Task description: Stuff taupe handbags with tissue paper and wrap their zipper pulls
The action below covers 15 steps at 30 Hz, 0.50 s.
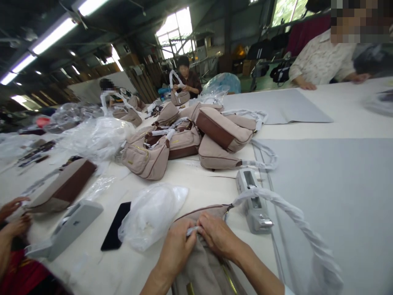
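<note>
A beige handbag (pixel 201 258) with brown piping and gold zips lies in front of me at the table's near edge. Over its upper part, my left hand (pixel 179 242) pinches a small whitish strip (pixel 192 230), perhaps wrapping or tape. My right hand (pixel 216 234) closes on the other end of that strip, its fingertips almost touching the left ones. What lies under the fingers is hidden. The bag's strap (pixel 285 209), wound in white wrapping, arches to the right past a grey tape dispenser (pixel 253 205).
Several beige and brown bags (pixel 184 139) are heaped ahead. Left of me are a crumpled plastic bag (pixel 153 213), a black phone (pixel 116 226) and another tape dispenser (pixel 69 229). A co-worker's hands (pixel 14 215) hold a bag at far left. Grey sheets (pixel 331 196) cover the right side.
</note>
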Motion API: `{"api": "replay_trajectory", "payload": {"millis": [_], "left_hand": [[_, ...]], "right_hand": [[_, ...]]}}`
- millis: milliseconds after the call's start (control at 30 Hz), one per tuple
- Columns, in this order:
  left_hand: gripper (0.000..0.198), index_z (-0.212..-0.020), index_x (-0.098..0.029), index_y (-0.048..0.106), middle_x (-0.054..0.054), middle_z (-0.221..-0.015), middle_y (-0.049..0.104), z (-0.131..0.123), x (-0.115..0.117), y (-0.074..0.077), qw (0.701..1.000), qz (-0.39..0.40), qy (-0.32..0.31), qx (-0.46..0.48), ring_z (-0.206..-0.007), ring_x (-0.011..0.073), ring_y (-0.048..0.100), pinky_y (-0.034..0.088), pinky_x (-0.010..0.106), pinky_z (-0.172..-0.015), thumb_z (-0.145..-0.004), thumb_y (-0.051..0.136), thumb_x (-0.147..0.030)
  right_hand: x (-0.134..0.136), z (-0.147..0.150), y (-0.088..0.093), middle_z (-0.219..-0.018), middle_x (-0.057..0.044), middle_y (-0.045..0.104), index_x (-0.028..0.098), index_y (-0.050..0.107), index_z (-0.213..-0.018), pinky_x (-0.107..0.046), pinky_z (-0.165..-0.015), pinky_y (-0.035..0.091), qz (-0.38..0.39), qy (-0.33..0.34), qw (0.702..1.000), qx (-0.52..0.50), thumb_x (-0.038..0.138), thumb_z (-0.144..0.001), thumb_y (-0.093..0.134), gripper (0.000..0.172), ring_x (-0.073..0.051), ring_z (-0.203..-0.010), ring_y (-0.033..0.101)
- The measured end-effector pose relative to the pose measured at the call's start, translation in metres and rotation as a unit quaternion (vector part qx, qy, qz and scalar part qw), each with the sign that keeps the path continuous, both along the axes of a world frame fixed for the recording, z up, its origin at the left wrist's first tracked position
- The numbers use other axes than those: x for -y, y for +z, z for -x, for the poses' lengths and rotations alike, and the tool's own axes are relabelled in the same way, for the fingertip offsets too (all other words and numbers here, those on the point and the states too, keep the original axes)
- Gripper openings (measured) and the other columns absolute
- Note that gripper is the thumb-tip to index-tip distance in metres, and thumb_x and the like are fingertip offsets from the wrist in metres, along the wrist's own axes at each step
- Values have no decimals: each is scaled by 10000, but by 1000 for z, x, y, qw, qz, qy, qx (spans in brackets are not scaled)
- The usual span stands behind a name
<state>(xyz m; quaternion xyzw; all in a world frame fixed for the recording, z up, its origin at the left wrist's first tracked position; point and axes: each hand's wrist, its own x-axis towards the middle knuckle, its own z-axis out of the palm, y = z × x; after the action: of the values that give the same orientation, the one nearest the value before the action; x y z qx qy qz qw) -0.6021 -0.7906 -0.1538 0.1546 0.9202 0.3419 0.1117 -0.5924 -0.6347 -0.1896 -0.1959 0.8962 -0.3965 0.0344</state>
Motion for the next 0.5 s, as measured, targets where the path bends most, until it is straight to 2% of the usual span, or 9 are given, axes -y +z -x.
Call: {"api": "replay_trajectory", "payload": {"millis": [133, 233, 267, 300, 333, 367, 400, 433, 500], "left_hand": [[155, -677, -193, 537, -1, -641, 558, -9, 3, -9, 999, -30, 35, -10, -646, 179, 535, 371, 259, -632, -790, 461, -268], [194, -684, -198, 535, -29, -569, 501, -10, 10, -16, 997, -50, 52, 22, -579, 164, 504, 353, 244, -579, -805, 450, -323], [198, -688, -199, 537, -39, -541, 479, -10, 11, -17, 996, -55, 58, 28, -553, 159, 489, 345, 241, -565, -805, 452, -335], [202, -689, -200, 536, -48, -515, 455, -10, 12, -18, 996, -59, 63, 31, -527, 152, 470, 336, 237, -552, -804, 454, -345], [205, -685, -200, 532, -55, -494, 434, -9, 12, -19, 995, -65, 65, 34, -505, 146, 454, 330, 234, -542, -801, 456, -351], [210, -676, -199, 526, -61, -480, 420, -9, 12, -19, 995, -73, 65, 36, -489, 140, 441, 325, 230, -534, -799, 458, -356], [219, -666, -198, 519, -65, -470, 408, -9, 11, -19, 994, -82, 64, 41, -475, 135, 430, 321, 226, -526, -797, 459, -362], [227, -658, -197, 515, -67, -465, 401, -8, 9, -18, 993, -91, 63, 46, -464, 130, 422, 317, 223, -517, -794, 461, -371], [244, -652, -194, 514, -71, -462, 395, -8, 7, -18, 991, -105, 60, 58, -448, 123, 413, 312, 217, -500, -788, 463, -391]], "right_hand": [[-12, -31, 21, -1044, -96, 625, 162, 552, -1124, -299, -806, 486, 26, -64, 994, -89, 185, -873, 468, 265, -197, -953, 585], [-53, -81, 45, -951, -55, 666, 207, 586, -1079, -258, -809, 484, 24, -193, 951, -241, 166, -856, 494, 244, -164, -886, 615], [-73, -97, 51, -907, -47, 672, 219, 608, -1021, -271, -815, 480, 20, -286, 915, -283, 176, -845, 509, 207, -167, -857, 622], [-96, -110, 54, -889, -54, 670, 214, 623, -975, -299, -823, 475, 23, -411, 863, -293, 218, -839, 519, 172, -183, -843, 624], [-118, -119, 55, -898, -69, 665, 194, 624, -989, -322, -813, 477, 31, -528, 809, -258, 287, -839, 512, 209, -196, -828, 624], [-139, -123, 52, -902, -77, 664, 173, 614, -1032, -337, -786, 484, 54, -610, 767, -193, 349, -839, 490, 289, -204, -811, 627], [-157, -123, 48, -862, -79, 669, 150, 617, -1020, -339, -730, 496, 91, -631, 761, -119, 402, -811, 492, 351, -213, -765, 631], [-172, -118, 41, -811, -79, 673, 133, 635, -962, -333, -690, 497, 112, -611, 783, -42, 433, -759, 525, 378, -222, -739, 628], [-186, -102, 26, -737, -59, 670, 133, 669, -832, -307, -643, 484, 138, -505, 847, 86, 434, -666, 585, 353, -224, -709, 614]]}}
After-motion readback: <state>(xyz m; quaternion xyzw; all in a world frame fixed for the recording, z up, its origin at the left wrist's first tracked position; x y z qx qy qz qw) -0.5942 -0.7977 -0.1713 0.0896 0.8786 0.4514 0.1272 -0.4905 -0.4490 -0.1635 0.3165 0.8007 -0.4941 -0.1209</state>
